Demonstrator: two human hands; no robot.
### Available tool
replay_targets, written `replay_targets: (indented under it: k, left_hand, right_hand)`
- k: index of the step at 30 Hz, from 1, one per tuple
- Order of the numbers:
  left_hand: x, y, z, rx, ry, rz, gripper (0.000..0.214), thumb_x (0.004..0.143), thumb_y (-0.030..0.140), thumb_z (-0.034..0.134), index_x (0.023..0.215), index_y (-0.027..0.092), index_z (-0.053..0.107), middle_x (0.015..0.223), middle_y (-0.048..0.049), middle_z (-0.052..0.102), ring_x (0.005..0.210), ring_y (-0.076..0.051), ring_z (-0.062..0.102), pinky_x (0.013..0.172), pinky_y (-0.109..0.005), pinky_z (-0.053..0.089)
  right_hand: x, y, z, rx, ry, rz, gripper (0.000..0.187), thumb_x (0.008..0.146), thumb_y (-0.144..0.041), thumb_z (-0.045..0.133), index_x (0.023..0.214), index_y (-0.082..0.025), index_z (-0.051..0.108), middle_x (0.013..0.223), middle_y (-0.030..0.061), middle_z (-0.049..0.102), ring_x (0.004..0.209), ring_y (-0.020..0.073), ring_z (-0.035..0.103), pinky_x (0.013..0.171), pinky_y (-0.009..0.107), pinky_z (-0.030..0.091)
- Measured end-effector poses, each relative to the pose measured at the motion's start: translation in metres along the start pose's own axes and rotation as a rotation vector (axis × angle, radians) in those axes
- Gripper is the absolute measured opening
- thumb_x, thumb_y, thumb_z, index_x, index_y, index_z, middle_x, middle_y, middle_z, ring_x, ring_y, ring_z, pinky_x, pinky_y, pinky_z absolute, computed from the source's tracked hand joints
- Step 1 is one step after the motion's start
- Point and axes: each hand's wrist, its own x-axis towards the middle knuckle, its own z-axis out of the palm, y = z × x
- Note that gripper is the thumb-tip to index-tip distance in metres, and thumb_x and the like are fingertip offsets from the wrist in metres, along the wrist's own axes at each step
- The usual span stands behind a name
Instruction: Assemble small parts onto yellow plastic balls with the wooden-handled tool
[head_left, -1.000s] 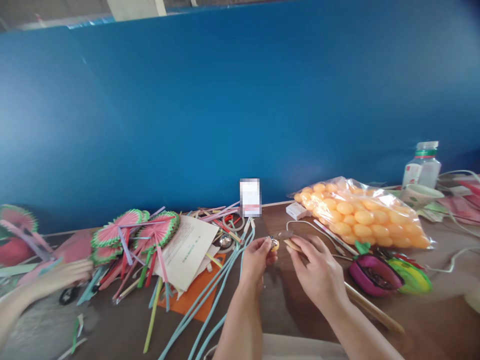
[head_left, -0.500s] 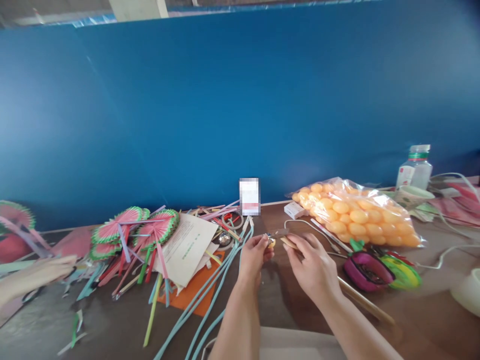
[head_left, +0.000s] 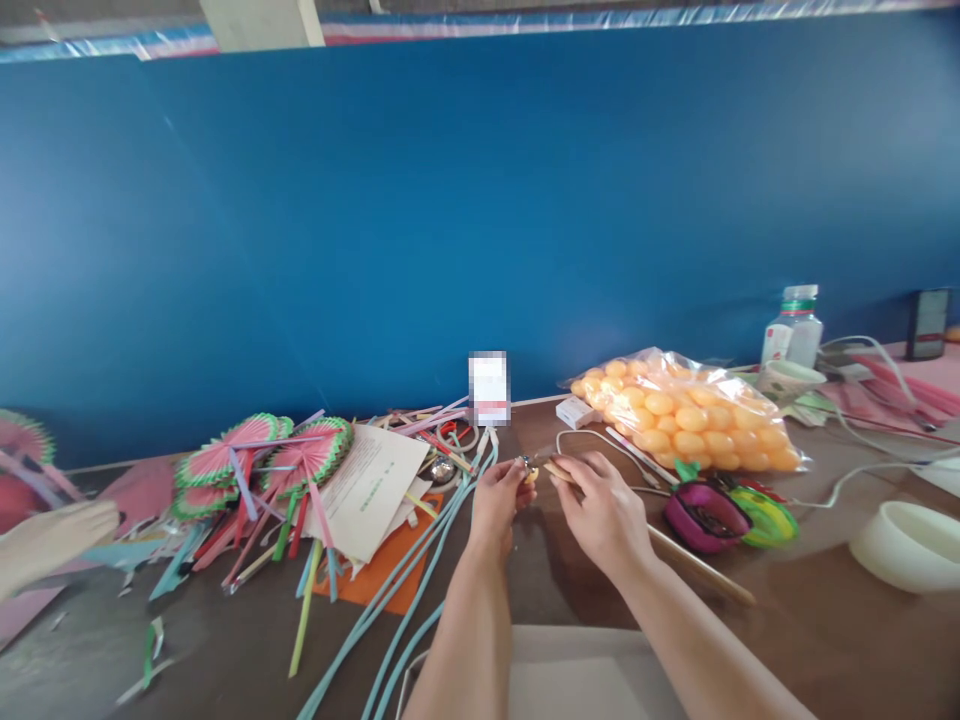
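My left hand (head_left: 495, 505) is closed in a pinch on a small yellow ball with a metal ring (head_left: 529, 470), held above the brown table (head_left: 750, 640). My right hand (head_left: 604, 510) is closed round a thin wooden stick (head_left: 701, 565) whose near end points at that ball; the stick runs back to the right over the table. The two hands sit close together in the middle of the view. Long light-blue straws (head_left: 420, 575) lie just left of my left forearm.
Pink-and-green paper fans (head_left: 262, 460), coloured strips and a printed sheet (head_left: 371, 490) pile up at the left. A bag of orange balls (head_left: 686, 415), fruit-shaped purses (head_left: 727, 510), a bottle (head_left: 791, 325), a white bowl (head_left: 907, 540) and cables lie right. Another person's hand (head_left: 49, 540) reaches in far left.
The view has swung to the right, bringing the white bowl in. My hands keep their hold and stay together. The other person's hand has drawn back toward the left edge.
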Motion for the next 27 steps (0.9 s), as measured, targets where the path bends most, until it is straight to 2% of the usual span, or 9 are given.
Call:
replay_targets:
  k: [4,8,16,21,27]
  left_hand:
    - [0.0001,0.0005,-0.0001,-0.017,0.045,-0.001,0.020,0.073,0.027,0.075,0.080,0.011,0.066,0.069,-0.0052,0.065,0.056,-0.010,0.059,0.058,-0.024,0.052]
    - [-0.0013,0.0018,0.0006,0.000,0.018,-0.007,0.020,0.072,0.027,0.075,0.077,0.010,0.066,0.068,-0.0056,0.065,0.057,-0.010,0.059,0.058,-0.024,0.052]
    - [-0.0019,0.0023,0.0002,-0.035,-0.005,0.010,0.023,0.069,0.029,0.077,0.075,0.011,0.065,0.067,-0.0044,0.064,0.056,-0.010,0.058,0.059,-0.024,0.052]
    - [-0.0006,0.0040,-0.0002,-0.081,0.041,-0.023,0.022,0.072,0.028,0.076,0.080,0.012,0.063,0.067,-0.0043,0.065,0.057,-0.009,0.059,0.062,-0.025,0.052]
    - [0.0006,0.0040,0.0000,-0.087,0.026,-0.020,0.020,0.074,0.027,0.074,0.080,0.011,0.063,0.069,-0.0052,0.065,0.057,-0.009,0.060,0.063,-0.025,0.053]
  right_hand:
    - [0.0010,-0.0015,-0.0013,0.003,0.036,-0.006,0.023,0.090,-0.024,0.051,0.107,-0.025,0.067,0.101,0.0048,0.067,0.092,0.0179,0.063,0.072,0.026,0.048]
    - [0.0009,-0.0012,-0.0006,-0.033,-0.006,-0.002,0.023,0.088,-0.022,0.053,0.106,-0.026,0.067,0.099,0.0040,0.066,0.091,0.0186,0.063,0.069,0.026,0.047]
    - [0.0009,-0.0029,0.0007,-0.019,-0.014,0.001,0.023,0.088,-0.022,0.055,0.107,-0.025,0.067,0.100,0.0041,0.066,0.093,0.0186,0.062,0.071,0.026,0.046]
    - [0.0015,-0.0043,-0.0025,0.003,0.041,0.016,0.024,0.089,-0.024,0.053,0.109,-0.026,0.067,0.104,0.0046,0.066,0.096,0.0187,0.061,0.074,0.027,0.047]
    - [0.0007,-0.0050,-0.0034,0.047,0.068,0.022,0.026,0.089,-0.023,0.053,0.111,-0.026,0.067,0.110,0.0054,0.065,0.100,0.0188,0.060,0.081,0.027,0.047]
